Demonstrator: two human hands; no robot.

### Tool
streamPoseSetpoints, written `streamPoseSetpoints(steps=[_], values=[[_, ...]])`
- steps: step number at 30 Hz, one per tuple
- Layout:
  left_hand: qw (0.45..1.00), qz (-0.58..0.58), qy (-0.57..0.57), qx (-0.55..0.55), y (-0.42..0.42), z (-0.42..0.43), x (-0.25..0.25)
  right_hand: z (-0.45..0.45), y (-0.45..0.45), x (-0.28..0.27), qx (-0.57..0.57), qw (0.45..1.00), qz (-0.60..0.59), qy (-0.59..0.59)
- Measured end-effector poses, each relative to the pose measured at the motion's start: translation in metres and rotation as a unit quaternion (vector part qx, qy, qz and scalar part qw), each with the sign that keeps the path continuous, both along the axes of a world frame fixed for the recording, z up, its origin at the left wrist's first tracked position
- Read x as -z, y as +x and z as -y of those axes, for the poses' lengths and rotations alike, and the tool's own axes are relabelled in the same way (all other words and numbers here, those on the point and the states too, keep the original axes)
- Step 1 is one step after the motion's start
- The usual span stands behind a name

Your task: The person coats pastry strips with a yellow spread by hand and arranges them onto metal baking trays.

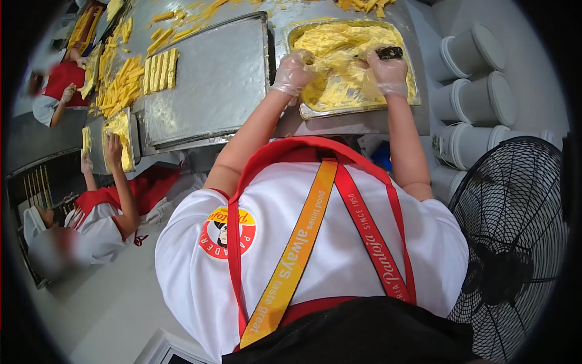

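A metal tray (414, 82) full of soft yellow spread (339, 36) lies in front of me, with bare metal showing through in places. My right hand (388, 73), in a clear plastic glove, is closed around a black-handled spreading tool (390, 53). Its blade points left over the spread and is mostly coated or hidden. Over the tray's left side, my gloved left hand (294, 71) is closed, fingers pinched together. Something yellow shows at its fingertips, but its shape merges with the spread behind.
Left of the tray lies an upturned metal tray (209, 85) bearing a row of coated sticks (160, 71). Loose yellow sticks (121, 88) are heaped beyond. Two co-workers (103, 206) (60, 85) work at left. White buckets (473, 51) and a black fan (509, 242) stand at right.
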State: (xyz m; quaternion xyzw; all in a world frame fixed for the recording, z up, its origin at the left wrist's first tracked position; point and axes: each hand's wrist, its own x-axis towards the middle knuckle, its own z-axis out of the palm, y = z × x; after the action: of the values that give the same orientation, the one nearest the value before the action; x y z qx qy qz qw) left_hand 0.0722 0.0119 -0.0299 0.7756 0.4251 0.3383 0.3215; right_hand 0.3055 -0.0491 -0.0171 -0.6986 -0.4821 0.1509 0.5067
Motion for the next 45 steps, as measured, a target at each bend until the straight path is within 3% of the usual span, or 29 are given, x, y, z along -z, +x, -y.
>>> streamPoseSetpoints(steps=[3, 6, 9, 12, 14, 16, 19, 22, 25, 28, 30, 31, 33, 34, 35, 36, 37, 38, 39, 40, 41, 43, 44, 45], values=[[1.000, -0.017, -0.007, 0.005, -0.001, -0.001, 0.004, -0.002, 0.002, 0.014, -0.049, 0.993, -0.092, -0.045], [1.000, -0.008, 0.013, -0.005, -0.010, 0.004, 0.002, -0.005, 0.027, 0.035, 0.008, 0.974, 0.063, -0.217], [0.990, 0.005, 0.125, -0.064, -0.037, 0.006, -0.006, -0.003, 0.040, 0.029, 0.005, 0.882, 0.403, -0.245], [0.956, -0.003, 0.218, -0.198, -0.100, -0.011, 0.005, 0.002, 0.029, 0.015, 0.153, 0.941, 0.180, -0.242], [0.917, -0.075, 0.250, -0.303, -0.167, -0.029, 0.012, 0.014, 0.017, 0.003, 0.148, 0.972, 0.047, -0.177], [0.873, -0.088, 0.287, -0.385, -0.230, -0.047, 0.006, 0.008, 0.022, 0.020, 0.162, 0.971, -0.129, -0.120], [0.827, -0.160, 0.286, -0.458, -0.291, -0.076, 0.044, 0.005, 0.009, 0.020, 0.128, 0.950, -0.277, -0.073], [0.821, -0.239, 0.244, -0.458, -0.308, -0.093, 0.064, 0.001, -0.022, -0.021, 0.117, 0.968, -0.163, -0.153], [0.781, -0.270, 0.262, -0.498, -0.317, -0.104, 0.081, -0.009, -0.013, 0.006, 0.101, 0.974, 0.030, -0.199], [0.798, -0.227, 0.221, -0.513, -0.312, -0.095, 0.066, -0.013, -0.010, 0.019, 0.118, 0.949, 0.210, -0.202], [0.795, -0.206, 0.263, -0.507, -0.345, -0.116, 0.110, -0.012, -0.022, 0.013, 0.102, 0.953, 0.197, -0.208], [0.802, -0.205, 0.221, -0.515, -0.358, -0.120, 0.128, -0.011, -0.027, 0.008, 0.094, 0.954, 0.190, -0.211], [0.811, -0.207, 0.135, -0.530, -0.384, -0.126, 0.161, -0.010, -0.021, 0.032, 0.038, 0.910, 0.365, -0.193], [0.784, -0.258, 0.160, -0.542, -0.386, -0.125, 0.163, -0.010, -0.021, 0.036, 0.013, 0.926, 0.342, -0.159], [0.789, -0.229, 0.166, -0.546, -0.384, -0.126, 0.163, -0.009, -0.021, 0.041, -0.014, 0.939, 0.319, -0.125], [0.793, -0.200, 0.171, -0.549, -0.377, -0.125, 0.156, -0.007, -0.030, 0.034, -0.033, 0.981, 0.179, -0.064], [0.823, -0.090, 0.154, -0.540, -0.348, -0.116, 0.116, -0.005, -0.039, 0.024, -0.048, 0.998, 0.035, 0.001], [0.828, -0.071, 0.171, -0.529, -0.307, -0.103, 0.071, 0.001, -0.044, 0.002, -0.092, 0.994, -0.047, -0.035], [0.833, -0.052, 0.187, -0.518, -0.265, -0.090, 0.025, -0.001, -0.037, 0.004, -0.095, 0.992, -0.051, -0.062], [0.818, -0.122, 0.237, -0.510, -0.225, -0.084, -0.007, -0.007, -0.027, 0.009, -0.098, 0.989, -0.055, -0.092], [0.871, -0.131, 0.209, -0.425, -0.200, -0.092, -0.021, -0.015, -0.018, 0.016, -0.102, 0.985, -0.057, -0.123], [0.935, -0.133, 0.191, -0.268, -0.153, -0.125, -0.018, -0.043, 0.003, -0.018, 0.025, 0.937, 0.089, -0.337], [0.951, -0.129, 0.198, -0.199, -0.130, -0.142, -0.011, -0.051, 0.023, -0.003, 0.001, 0.963, 0.132, -0.234], [0.984, -0.103, 0.097, -0.110, -0.100, -0.138, -0.032, -0.054, 0.031, 0.000, -0.013, 0.973, 0.149, -0.176]])
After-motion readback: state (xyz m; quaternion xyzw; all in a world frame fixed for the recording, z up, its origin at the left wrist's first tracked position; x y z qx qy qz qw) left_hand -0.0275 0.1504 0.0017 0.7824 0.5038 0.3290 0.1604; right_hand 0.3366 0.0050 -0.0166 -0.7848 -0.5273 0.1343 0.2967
